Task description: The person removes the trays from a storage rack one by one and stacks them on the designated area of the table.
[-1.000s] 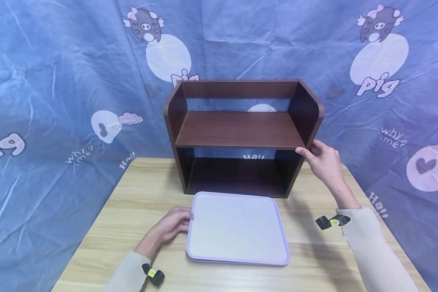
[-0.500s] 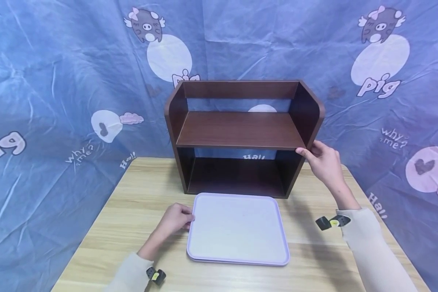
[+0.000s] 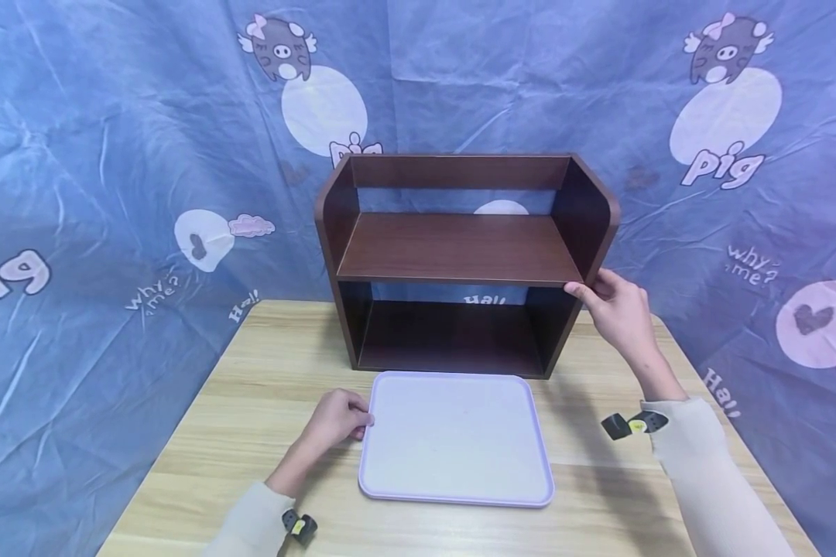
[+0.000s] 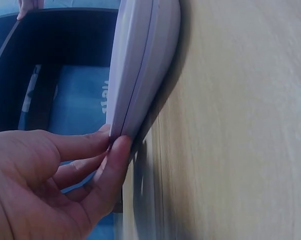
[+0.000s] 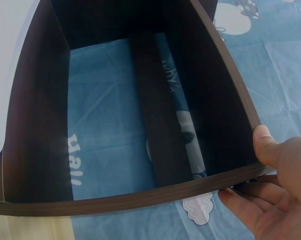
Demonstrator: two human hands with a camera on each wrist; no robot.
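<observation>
A pale lilac tray (image 3: 456,441) lies on the table in front of a dark brown two-tier desktop shelf (image 3: 460,246). In the left wrist view its side shows two rims (image 4: 135,65), one against the other, like two stacked trays. My left hand (image 3: 337,418) pinches the left rim between thumb and fingers. Higher up on the right, my right hand (image 3: 621,309) grips the shelf's right side panel. Its thumb lies at the front edge where the middle board meets the panel, as the right wrist view also shows. The other fingers are behind the panel, partly hidden.
The shelf stands upright near the back of the light wooden table (image 3: 265,363). Blue cloth (image 3: 146,139) with pig prints hangs behind and at both sides. Each wrist wears a black strap with a small camera (image 3: 616,426).
My left hand has shifted slightly along the tray's left rim. The tray's far edge has come slightly nearer, and its doubled near edge now lines up. My right hand and the shelf hold still.
</observation>
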